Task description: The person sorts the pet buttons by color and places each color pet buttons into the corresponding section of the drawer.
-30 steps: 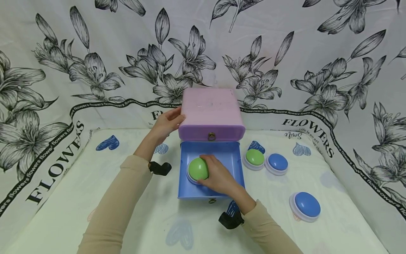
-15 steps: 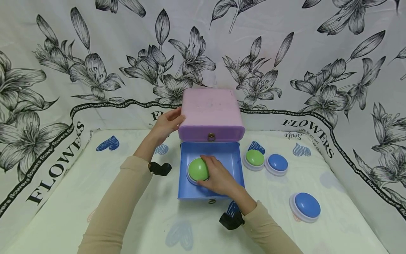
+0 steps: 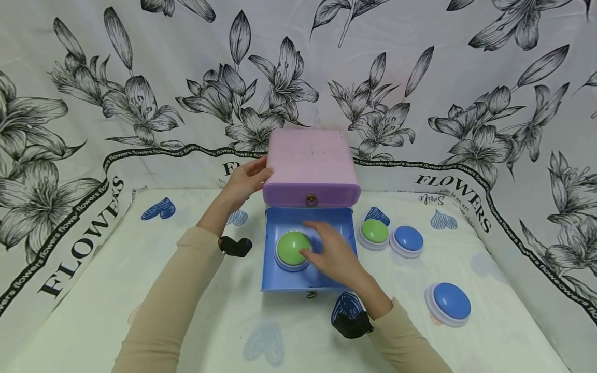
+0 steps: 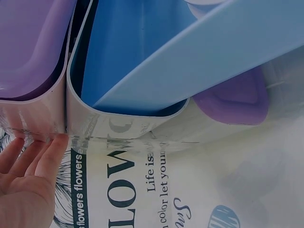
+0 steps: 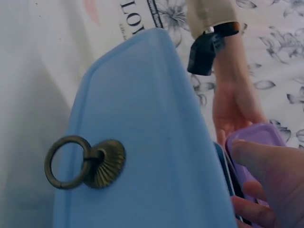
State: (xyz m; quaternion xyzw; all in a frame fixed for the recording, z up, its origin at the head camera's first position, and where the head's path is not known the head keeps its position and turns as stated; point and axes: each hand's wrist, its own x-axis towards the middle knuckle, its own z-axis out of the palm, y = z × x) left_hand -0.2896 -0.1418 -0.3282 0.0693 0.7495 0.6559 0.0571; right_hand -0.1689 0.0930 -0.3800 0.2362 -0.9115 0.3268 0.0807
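Observation:
A drawer box with a pink top (image 3: 310,155) and a purple upper drawer front (image 3: 284,196) stands at the middle. My left hand (image 3: 244,182) rests against its left side, and the left wrist view shows straight fingers (image 4: 35,159) touching that wall. Below, a blue drawer (image 3: 345,228) is pulled out. In it sits a green-domed push button (image 3: 293,247) on a white base. Over the drawer, my right hand (image 3: 337,255) is spread just right of the dome, thumb close to its edge; contact there is unclear. In the right wrist view, the drawer front (image 5: 137,118) hides the button.
Right of the drawer lie another green-domed button (image 3: 375,231) and a blue-domed one (image 3: 409,238) side by side. A second blue-domed button (image 3: 451,302) lies nearer, farther right. A brass ring handle (image 5: 66,161) juts from the blue drawer front. Flower-printed cloth (image 3: 196,46) hangs behind.
My right hand, gripping the green-domed button in both earlier frames, has released it and moved slightly right with fingers spread. The button stays in the blue drawer. My left hand keeps its place.

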